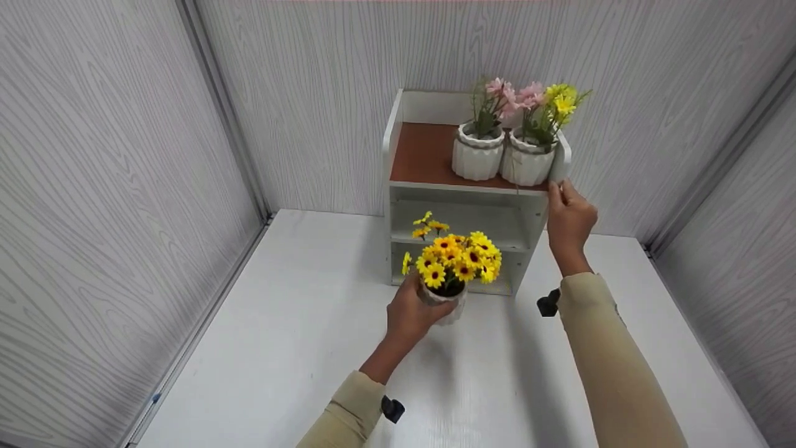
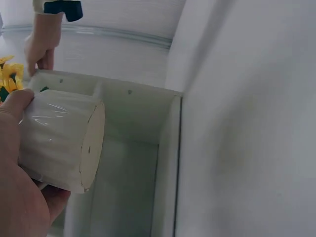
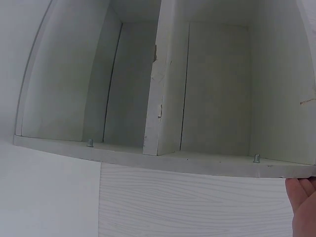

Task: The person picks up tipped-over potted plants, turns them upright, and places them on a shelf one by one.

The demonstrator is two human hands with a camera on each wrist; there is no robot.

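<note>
My left hand (image 1: pixel 411 311) grips a white pot (image 2: pixel 61 136) of yellow daisy-like flowers (image 1: pixel 457 260), raised in front of a small white shelf unit (image 1: pixel 460 214). In the left wrist view the thumb and fingers wrap the pot's side and its flat base shows. At the unit's upper right edge, my right hand (image 1: pixel 571 218) touches the side panel with its fingertips; in the right wrist view only part of that hand (image 3: pixel 303 202) shows. On the brown top board (image 1: pixel 423 152) stand a pot with pink flowers (image 1: pixel 477 155) and a pot with pink and yellow flowers (image 1: pixel 528 163), side by side.
Two shelf compartments lie below the top board, split by a chipped middle shelf (image 3: pixel 157 84). Small metal pegs (image 3: pixel 256 158) stick out of the side panel. The unit stands on a white table (image 1: pixel 298 298), with wood-grain panels (image 1: pixel 311 93) around it.
</note>
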